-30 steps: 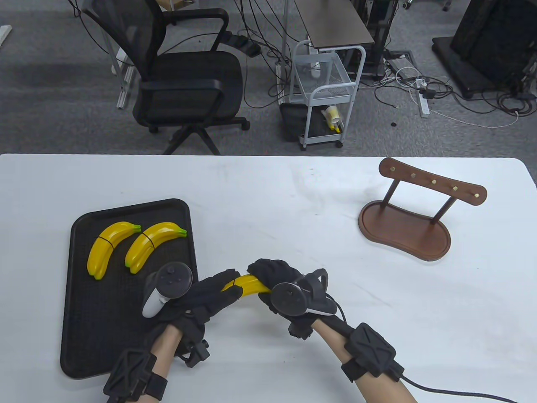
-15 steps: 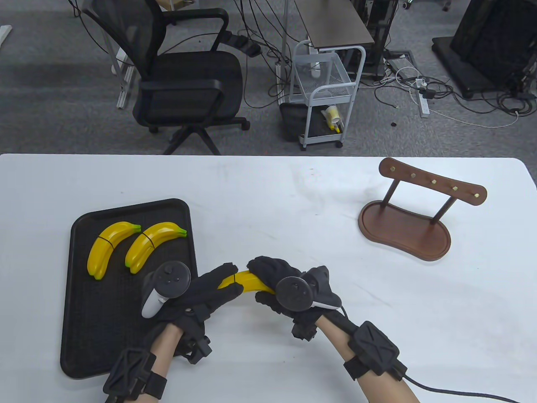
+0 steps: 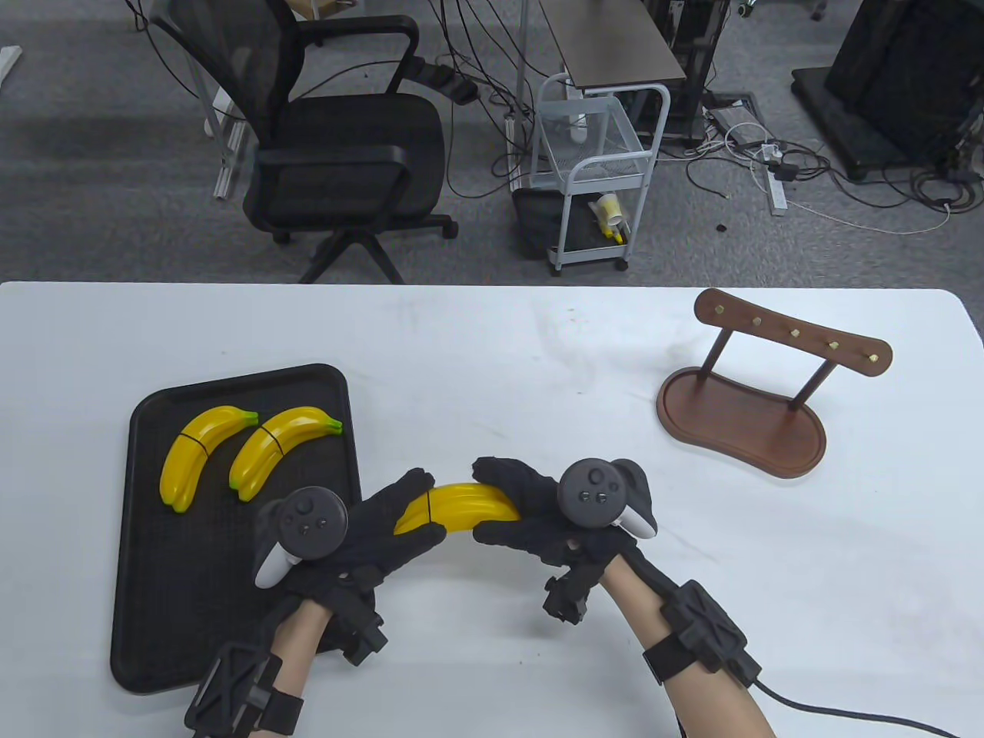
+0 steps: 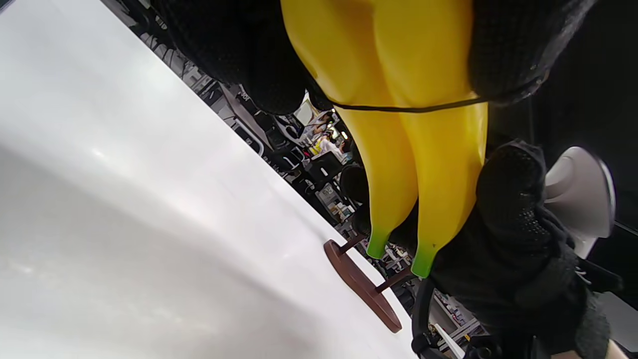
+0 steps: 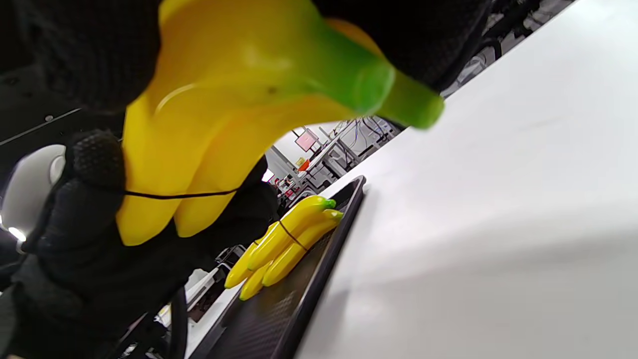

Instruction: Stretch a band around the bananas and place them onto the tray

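A yellow banana pair (image 3: pixel 460 506) is held just above the table, right of the black tray (image 3: pixel 231 607). A thin black band (image 3: pixel 427 510) circles it near its left end. My left hand (image 3: pixel 392 523) pinches that end between fingers and thumb. My right hand (image 3: pixel 515 511) grips the right end, where the green tips are hidden. The left wrist view shows the band (image 4: pixel 398 108) across both bananas (image 4: pixel 398 149). The right wrist view shows the green tips (image 5: pixel 398 94) and the band (image 5: pixel 174 195). Two banded banana pairs (image 3: pixel 204 453) (image 3: pixel 277 447) lie on the tray's far half.
A brown wooden stand (image 3: pixel 742 419) with a pegged top bar sits at the right of the white table. The tray's near half (image 3: pixel 177 584) holds nothing under my left wrist. Beyond the table's far edge are an office chair (image 3: pixel 338 146) and a white cart (image 3: pixel 596 177).
My right hand has turned so its tracker faces up and has shifted right. The banana pair has rolled and more of it shows, with the band now plain near its left end.
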The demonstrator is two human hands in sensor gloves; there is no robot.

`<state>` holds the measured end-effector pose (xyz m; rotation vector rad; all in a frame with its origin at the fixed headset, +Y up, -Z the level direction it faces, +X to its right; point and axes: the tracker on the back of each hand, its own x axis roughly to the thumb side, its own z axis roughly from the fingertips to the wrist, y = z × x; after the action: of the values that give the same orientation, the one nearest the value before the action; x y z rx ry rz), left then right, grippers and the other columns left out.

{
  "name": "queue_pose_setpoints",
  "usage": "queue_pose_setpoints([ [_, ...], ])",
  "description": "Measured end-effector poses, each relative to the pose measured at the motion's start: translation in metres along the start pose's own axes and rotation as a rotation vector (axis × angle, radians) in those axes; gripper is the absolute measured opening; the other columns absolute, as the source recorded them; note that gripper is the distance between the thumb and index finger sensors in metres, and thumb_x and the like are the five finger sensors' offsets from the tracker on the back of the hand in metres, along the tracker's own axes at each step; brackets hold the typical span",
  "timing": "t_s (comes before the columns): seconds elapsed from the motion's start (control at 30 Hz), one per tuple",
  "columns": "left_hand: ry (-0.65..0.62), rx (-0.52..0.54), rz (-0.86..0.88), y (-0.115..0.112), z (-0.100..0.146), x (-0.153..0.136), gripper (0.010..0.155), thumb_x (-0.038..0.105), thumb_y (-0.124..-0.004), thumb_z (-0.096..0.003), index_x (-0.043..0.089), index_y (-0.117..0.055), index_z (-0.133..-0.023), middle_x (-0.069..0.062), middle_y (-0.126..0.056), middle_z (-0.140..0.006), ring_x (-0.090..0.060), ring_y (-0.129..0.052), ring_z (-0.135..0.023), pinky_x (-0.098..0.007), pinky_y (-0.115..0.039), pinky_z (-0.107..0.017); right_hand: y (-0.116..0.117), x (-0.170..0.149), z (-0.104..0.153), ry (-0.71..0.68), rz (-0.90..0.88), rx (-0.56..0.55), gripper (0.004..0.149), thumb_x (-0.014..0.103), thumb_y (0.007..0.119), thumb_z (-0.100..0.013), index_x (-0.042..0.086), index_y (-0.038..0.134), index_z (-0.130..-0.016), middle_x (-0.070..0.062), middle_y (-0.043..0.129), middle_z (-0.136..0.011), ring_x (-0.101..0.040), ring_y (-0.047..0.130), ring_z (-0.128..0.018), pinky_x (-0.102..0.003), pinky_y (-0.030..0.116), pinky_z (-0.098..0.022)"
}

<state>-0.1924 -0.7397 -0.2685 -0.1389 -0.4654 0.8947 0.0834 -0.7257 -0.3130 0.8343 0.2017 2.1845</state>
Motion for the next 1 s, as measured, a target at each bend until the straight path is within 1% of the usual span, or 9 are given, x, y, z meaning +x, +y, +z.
queue_pose_setpoints([
  [0.13, -0.024, 0.007, -0.003, -0.001, 0.001, 0.004, 0.082, 0.062, -0.076, -0.0558, 0.015, -0.048, -0.116, -0.01, -0.067, -0.118, -0.036, -0.077, -0.103, -0.053, -0.062, -0.079, 0.002, -0.001, 0.0, -0.012, -0.019, 0.024, 0.091, 0.064, 0.074, -0.046, 0.013, 0.043, -0.114, -0.017, 0.055, -0.115, -0.047, 0.073, -0.095, -0.056, 0.073, -0.063],
  [0.27, -0.024, -0.001, -0.014, -0.002, 0.001, 0.005, 0.081, 0.062, -0.075, -0.0555, 0.018, -0.047, -0.116, -0.008, -0.066, -0.12, -0.035, -0.076, -0.104, -0.053, -0.062, -0.08, 0.002, -0.002, 0.0, -0.015, -0.042, -0.018, 0.088, 0.063, 0.075, -0.045, 0.013, 0.048, -0.112, -0.014, 0.063, -0.111, -0.042, 0.081, -0.087, -0.054, 0.075, -0.059],
  [0.37, -0.022, -0.008, -0.044, -0.003, 0.001, 0.006, 0.081, 0.062, -0.076, -0.0551, 0.019, -0.046, -0.117, -0.007, -0.064, -0.121, -0.036, -0.076, -0.105, -0.054, -0.062, -0.08, 0.003, 0.0, 0.001, -0.018, -0.028, -0.05, 0.086, 0.061, 0.079, -0.045, 0.014, 0.051, -0.111, -0.013, 0.066, -0.109, -0.041, 0.084, -0.083, -0.054, 0.076, -0.058],
  [0.57, -0.029, -0.007, -0.11, -0.003, 0.002, 0.013, 0.082, 0.06, -0.077, -0.0549, 0.017, -0.045, -0.118, -0.01, -0.063, -0.12, -0.039, -0.073, -0.105, -0.058, -0.059, -0.08, 0.005, 0.006, 0.001, -0.046, 0.016, -0.082, 0.085, 0.06, 0.081, -0.044, 0.014, 0.054, -0.11, -0.012, 0.069, -0.108, -0.04, 0.087, -0.08, -0.053, 0.078, -0.057],
  [0.7, -0.027, -0.016, -0.183, -0.006, 0.002, 0.015, 0.083, 0.059, -0.077, -0.055, 0.016, -0.045, -0.118, -0.011, -0.062, -0.12, -0.04, -0.072, -0.105, -0.06, -0.058, -0.08, 0.008, 0.008, 0.001, -0.051, 0.052, -0.07, 0.085, 0.059, 0.082, -0.043, 0.015, 0.054, -0.11, -0.012, 0.068, -0.109, -0.039, 0.087, -0.081, -0.053, 0.078, -0.057],
  [1.0, -0.021, -0.032, -0.21, -0.01, 0.001, 0.014, 0.082, 0.059, -0.077, -0.0548, 0.018, -0.045, -0.118, -0.01, -0.062, -0.12, -0.04, -0.073, -0.105, -0.058, -0.059, -0.08, 0.016, 0.008, 0.0, -0.047, 0.073, -0.036, 0.085, 0.059, 0.082, -0.044, 0.015, 0.052, -0.11, -0.011, 0.067, -0.11, -0.039, 0.086, -0.083, -0.053, 0.078, -0.058],
])
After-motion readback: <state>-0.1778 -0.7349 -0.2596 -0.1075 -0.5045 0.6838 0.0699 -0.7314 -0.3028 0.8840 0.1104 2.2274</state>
